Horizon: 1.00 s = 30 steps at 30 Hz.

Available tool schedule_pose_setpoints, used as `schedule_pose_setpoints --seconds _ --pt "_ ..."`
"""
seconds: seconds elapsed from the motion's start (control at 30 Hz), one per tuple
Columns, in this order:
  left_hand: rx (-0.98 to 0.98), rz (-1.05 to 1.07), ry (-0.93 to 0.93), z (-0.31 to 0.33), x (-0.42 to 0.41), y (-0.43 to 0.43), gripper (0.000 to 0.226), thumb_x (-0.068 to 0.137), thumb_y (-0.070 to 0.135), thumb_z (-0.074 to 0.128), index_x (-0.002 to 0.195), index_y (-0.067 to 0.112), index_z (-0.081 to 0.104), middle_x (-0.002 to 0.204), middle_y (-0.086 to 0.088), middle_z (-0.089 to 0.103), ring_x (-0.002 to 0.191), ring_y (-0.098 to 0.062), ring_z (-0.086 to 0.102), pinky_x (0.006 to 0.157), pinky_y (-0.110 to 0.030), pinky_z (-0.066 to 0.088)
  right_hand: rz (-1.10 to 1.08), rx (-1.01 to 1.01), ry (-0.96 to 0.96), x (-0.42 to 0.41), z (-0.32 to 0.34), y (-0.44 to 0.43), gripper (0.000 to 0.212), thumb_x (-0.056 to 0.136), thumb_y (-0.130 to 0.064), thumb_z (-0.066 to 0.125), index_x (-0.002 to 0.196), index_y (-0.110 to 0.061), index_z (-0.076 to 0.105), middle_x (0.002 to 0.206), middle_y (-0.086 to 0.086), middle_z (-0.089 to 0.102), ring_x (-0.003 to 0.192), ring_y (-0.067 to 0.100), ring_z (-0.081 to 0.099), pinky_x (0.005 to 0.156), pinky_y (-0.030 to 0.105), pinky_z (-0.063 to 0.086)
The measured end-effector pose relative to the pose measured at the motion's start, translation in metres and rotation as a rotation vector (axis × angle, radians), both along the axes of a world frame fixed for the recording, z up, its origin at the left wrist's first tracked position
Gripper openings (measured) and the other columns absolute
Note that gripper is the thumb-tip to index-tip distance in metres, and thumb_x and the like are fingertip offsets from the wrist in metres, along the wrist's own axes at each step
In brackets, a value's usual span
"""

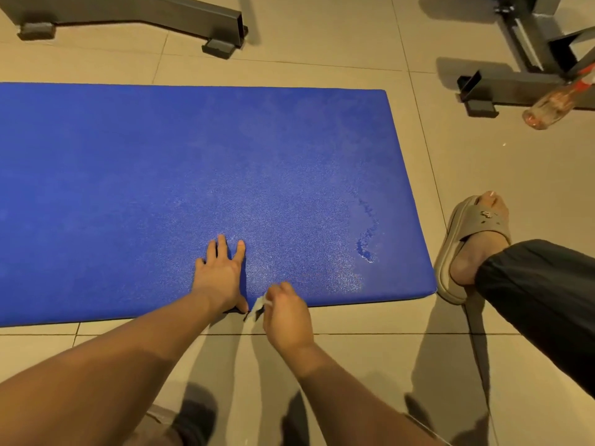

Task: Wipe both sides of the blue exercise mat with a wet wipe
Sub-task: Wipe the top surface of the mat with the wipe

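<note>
The blue exercise mat [161,175] lies flat on the tiled floor and runs out of view at the left. Its right part shines wet, with a darker streak near the right end. My left hand [220,275] rests on the mat near its front edge, fingers spread and straight, thumb at the edge. Just to its right, my right hand [288,313] grips a small crumpled white wet wipe [259,305] at the mat's front edge. Most of the wipe is hidden inside the fist.
My right foot in a beige slide sandal [467,249] stands on the tiles by the mat's right end. A plastic bottle [553,104] lies at the far right beside a grey metal equipment base [515,82]. Another metal frame [145,14] stands beyond the mat.
</note>
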<state>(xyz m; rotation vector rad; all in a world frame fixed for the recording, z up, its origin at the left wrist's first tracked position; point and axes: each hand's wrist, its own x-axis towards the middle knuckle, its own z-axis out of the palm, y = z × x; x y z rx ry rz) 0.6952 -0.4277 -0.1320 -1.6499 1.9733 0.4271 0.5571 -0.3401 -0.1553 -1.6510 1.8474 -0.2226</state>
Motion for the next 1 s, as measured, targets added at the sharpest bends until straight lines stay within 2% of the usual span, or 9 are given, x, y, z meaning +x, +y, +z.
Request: schedule_pose_setpoints --seconds 0.17,0.33,0.43,0.57,0.67,0.77,0.83,0.9,1.0 --pt "0.011 -0.005 -0.018 0.001 -0.001 -0.002 0.15 0.056 0.07 0.086 0.161 0.023 -0.009 0.166 -0.021 -0.008 0.154 -0.042 -0.003 0.119 -0.055 0.026 0.08 -0.036 0.073 -0.034 -0.002 0.008 0.017 0.096 -0.018 0.048 0.106 -0.013 0.061 0.111 0.01 0.055 0.093 0.036 0.062 0.078 0.044 0.047" --pt "0.004 -0.014 -0.024 0.003 -0.002 -0.004 0.152 0.053 0.071 0.087 0.161 0.022 -0.008 0.166 -0.023 -0.006 0.153 -0.043 0.001 0.118 -0.055 0.027 -0.265 -0.044 0.146 -0.098 -0.001 0.014 0.018 0.097 -0.024 0.054 0.111 -0.016 0.062 0.116 0.007 0.056 0.094 0.031 0.064 0.08 0.039 0.05" --pt "0.015 -0.018 -0.037 0.003 -0.004 -0.004 0.153 0.052 0.07 0.088 0.16 0.021 -0.008 0.165 -0.024 -0.005 0.153 -0.044 0.002 0.118 -0.056 0.029 -0.372 -0.019 0.147 -0.09 -0.002 0.009 0.019 0.098 -0.021 0.053 0.113 -0.015 0.063 0.117 0.009 0.056 0.095 0.032 0.064 0.081 0.037 0.05" --pt "0.053 -0.003 -0.069 0.005 -0.008 -0.005 0.154 0.054 0.066 0.09 0.16 0.018 -0.01 0.165 -0.025 -0.008 0.153 -0.045 0.0 0.118 -0.056 0.03 -0.234 -0.025 0.053 -0.051 -0.005 0.011 0.013 0.096 -0.016 0.053 0.103 -0.013 0.063 0.111 0.011 0.055 0.091 0.034 0.063 0.078 0.042 0.048" --pt "0.122 -0.007 -0.117 0.011 -0.02 -0.013 0.156 0.054 0.067 0.09 0.159 0.008 -0.009 0.163 -0.032 -0.004 0.152 -0.05 0.004 0.114 -0.054 0.037 -0.214 -0.046 0.063 -0.072 -0.005 0.015 0.015 0.097 -0.015 0.051 0.106 -0.012 0.063 0.114 0.011 0.055 0.092 0.034 0.063 0.079 0.039 0.048" --pt "0.131 0.057 -0.097 0.019 -0.042 -0.023 0.146 0.047 0.077 0.086 0.155 0.004 0.021 0.153 -0.025 0.028 0.141 -0.042 0.032 0.105 -0.048 0.048 -0.434 -0.076 0.106 -0.13 -0.004 0.021 0.014 0.095 -0.013 0.053 0.106 -0.01 0.063 0.113 0.013 0.056 0.091 0.036 0.062 0.077 0.037 0.046" --pt "0.066 0.043 -0.024 0.019 -0.057 -0.026 0.134 0.045 0.079 0.085 0.149 0.012 0.033 0.144 -0.017 0.035 0.133 -0.037 0.038 0.099 -0.047 0.05 -0.623 -0.064 0.131 -0.172 -0.002 0.025 0.012 0.094 -0.012 0.055 0.102 -0.008 0.063 0.11 0.015 0.057 0.089 0.039 0.061 0.074 0.035 0.043" --pt "0.059 0.044 0.068 0.013 -0.074 -0.022 0.143 0.044 0.077 0.086 0.155 0.02 0.018 0.154 -0.018 0.022 0.143 -0.042 0.025 0.104 -0.051 0.046 -0.732 -0.055 0.148 -0.191 -0.002 0.026 0.012 0.094 -0.013 0.056 0.1 -0.006 0.064 0.108 0.016 0.058 0.09 0.038 0.061 0.074 0.032 0.041" --pt "0.12 0.099 0.11 0.002 -0.094 -0.013 0.161 0.042 0.076 0.088 0.16 0.026 -0.009 0.165 -0.023 -0.011 0.151 -0.05 -0.005 0.116 -0.061 0.029 -0.658 -0.073 0.084 -0.157 -0.002 0.023 0.009 0.092 -0.011 0.056 0.098 -0.009 0.064 0.107 0.013 0.058 0.09 0.035 0.061 0.076 0.033 0.042"
